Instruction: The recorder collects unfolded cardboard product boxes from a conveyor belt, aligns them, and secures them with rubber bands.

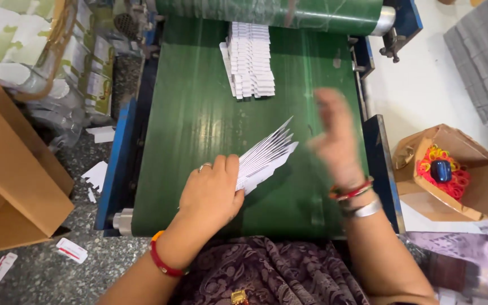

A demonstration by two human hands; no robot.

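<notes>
My left hand point(213, 195) grips a fanned bundle of flat white cartons point(266, 155) just above the green conveyor belt point(193, 113). To the right of the bundle my right hand point(334, 133) hovers over the belt, blurred, fingers spread and holding nothing. A long overlapping row of white flat cartons point(251, 59) lies on the belt farther away, under the green roller point(272, 11).
A small open cardboard box point(444, 172) with coloured rubber bands and a dark object stands at right. A large brown carton point(12, 169) is at left. Loose cartons lie on the speckled floor point(40, 271). Grey stacks point(481, 56) sit at top right.
</notes>
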